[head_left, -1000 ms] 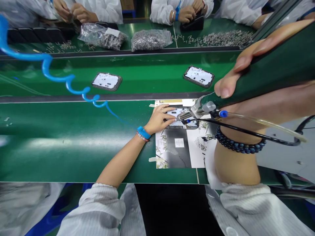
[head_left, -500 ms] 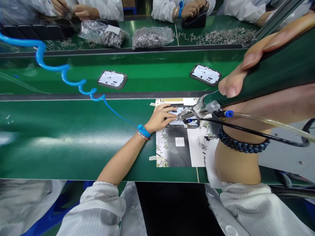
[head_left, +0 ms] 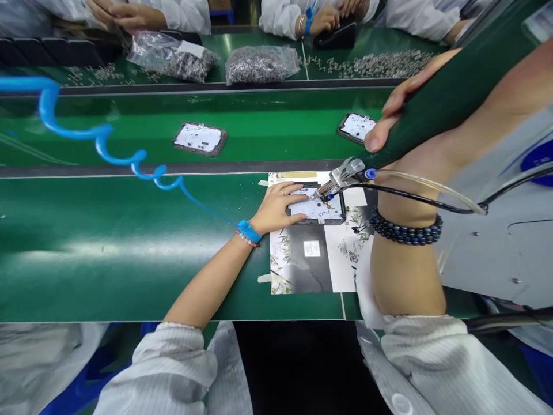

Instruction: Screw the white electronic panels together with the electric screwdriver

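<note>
My left hand [head_left: 276, 208] lies with spread fingers on the left side of a phone-like housing [head_left: 334, 211] with a white inner face. A blue wrist strap [head_left: 249, 231] is round that wrist. My right hand [head_left: 389, 124] is wrapped round a green power screwdriver [head_left: 453, 80], partly hidden behind its body. The metal nose [head_left: 339, 177] of the tool slants down to the left, its tip at the white face close to my left index finger. Whether the tip touches cannot be made out. Under the housing is a printed sheet [head_left: 311, 274] taped to the green table.
Two similar housings [head_left: 200, 139] lie on the green belt beyond. A blue coiled cord [head_left: 103, 144] runs to my left wrist. Across the belt are bags of small metal parts [head_left: 261, 64], a loose pile of them [head_left: 389, 64] and co-workers' hands [head_left: 326, 18]. Hoses [head_left: 432, 202] trail right.
The screwdriver's tip has shifted up and slightly right on the housing, and its body stands steeper. My right hand has moved left with it. My left thumb is now spread further from the index finger.
</note>
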{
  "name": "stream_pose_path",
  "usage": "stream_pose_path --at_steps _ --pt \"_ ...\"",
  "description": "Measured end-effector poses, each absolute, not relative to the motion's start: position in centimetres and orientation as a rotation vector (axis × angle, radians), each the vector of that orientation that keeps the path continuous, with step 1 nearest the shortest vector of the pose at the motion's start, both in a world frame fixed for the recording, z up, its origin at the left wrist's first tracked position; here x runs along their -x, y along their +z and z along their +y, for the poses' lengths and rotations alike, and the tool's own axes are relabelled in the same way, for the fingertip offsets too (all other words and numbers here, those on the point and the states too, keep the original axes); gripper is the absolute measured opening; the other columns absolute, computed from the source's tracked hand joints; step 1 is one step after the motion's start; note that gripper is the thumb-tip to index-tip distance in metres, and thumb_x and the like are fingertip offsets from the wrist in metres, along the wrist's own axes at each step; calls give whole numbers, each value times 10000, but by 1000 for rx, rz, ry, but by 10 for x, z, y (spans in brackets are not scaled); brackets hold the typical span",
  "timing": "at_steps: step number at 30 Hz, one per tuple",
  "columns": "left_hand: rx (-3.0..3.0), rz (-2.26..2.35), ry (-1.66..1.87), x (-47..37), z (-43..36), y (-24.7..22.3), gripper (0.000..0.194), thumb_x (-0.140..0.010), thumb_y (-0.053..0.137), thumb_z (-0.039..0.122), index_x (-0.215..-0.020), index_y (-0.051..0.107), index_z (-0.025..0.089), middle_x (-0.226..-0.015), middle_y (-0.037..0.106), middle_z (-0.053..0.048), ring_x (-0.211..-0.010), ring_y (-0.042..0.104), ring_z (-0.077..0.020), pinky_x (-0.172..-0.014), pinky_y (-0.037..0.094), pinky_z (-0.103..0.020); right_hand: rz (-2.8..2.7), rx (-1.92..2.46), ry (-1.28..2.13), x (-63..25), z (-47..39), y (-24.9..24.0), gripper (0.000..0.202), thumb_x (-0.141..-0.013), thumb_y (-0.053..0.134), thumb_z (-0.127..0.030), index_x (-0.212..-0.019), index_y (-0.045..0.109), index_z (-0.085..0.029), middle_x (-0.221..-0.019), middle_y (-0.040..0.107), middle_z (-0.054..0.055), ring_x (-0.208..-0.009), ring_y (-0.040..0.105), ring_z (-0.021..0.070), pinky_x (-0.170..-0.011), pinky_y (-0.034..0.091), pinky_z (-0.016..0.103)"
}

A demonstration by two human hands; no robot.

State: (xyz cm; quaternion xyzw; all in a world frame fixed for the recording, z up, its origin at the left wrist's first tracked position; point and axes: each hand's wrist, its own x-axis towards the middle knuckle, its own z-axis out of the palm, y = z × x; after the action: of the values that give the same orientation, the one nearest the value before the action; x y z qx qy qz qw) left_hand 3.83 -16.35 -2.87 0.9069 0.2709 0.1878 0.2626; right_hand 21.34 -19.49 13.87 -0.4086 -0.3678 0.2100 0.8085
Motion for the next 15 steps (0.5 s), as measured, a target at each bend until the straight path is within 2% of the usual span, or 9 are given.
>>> stream_pose_path --at_steps 4,7,11,12,13,15 --pt "-2457 731 505 -38 -164 -29 507 -801 773 510 -1244 699 275 -1446 581 -54 -1393 431 -330 -1175 293 -534 -777 945 421 -211 -196 143 499 -658 413 -695 -497 515 -234 -446 424 -28 -328 479 127 -255 325 274" --pt "-2456 744 501 -39 -164 -29 544 -797 770 519 -1276 675 277 -1453 575 -49 -1396 427 -329 -1179 288 -530 -745 951 417 -205 -199 145 476 -631 477 -686 -499 537 -232 -474 447 -26 -368 501 122 -276 355 277" --pt "-2436 735 505 -38 -164 -28 743 -767 779 551 -1415 556 264 -1469 558 -71 -1391 435 -331 -1182 289 -512 -701 938 426 -196 -197 141 629 -531 545 -856 -505 508 -230 -475 430 -13 -349 453 120 -254 280 286" --pt "-2428 732 507 -37 -164 -27 819 -745 793 558 -1450 518 246 -1478 546 -90 -1389 435 -338 -1180 293 -507 -711 938 424 -194 -195 139 650 -547 530 -877 -509 499 -230 -467 419 -16 -337 433 115 -251 264 285" --pt "-2419 731 508 -37 -164 -27 891 -722 807 562 -1480 481 227 -1491 529 -109 -1389 433 -345 -1178 298 -503 -738 930 429 -195 -194 137 642 -619 499 -860 -525 505 -225 -472 422 -15 -337 429 111 -256 263 282" --pt "-2400 729 511 -36 -164 -26 997 -690 827 556 -1526 407 213 -1507 506 -126 -1386 428 -358 -1172 304 -500 -771 860 408 -199 -194 134 623 -822 367 -756 -565 523 -210 -498 440 -6 -354 426 104 -271 264 272"
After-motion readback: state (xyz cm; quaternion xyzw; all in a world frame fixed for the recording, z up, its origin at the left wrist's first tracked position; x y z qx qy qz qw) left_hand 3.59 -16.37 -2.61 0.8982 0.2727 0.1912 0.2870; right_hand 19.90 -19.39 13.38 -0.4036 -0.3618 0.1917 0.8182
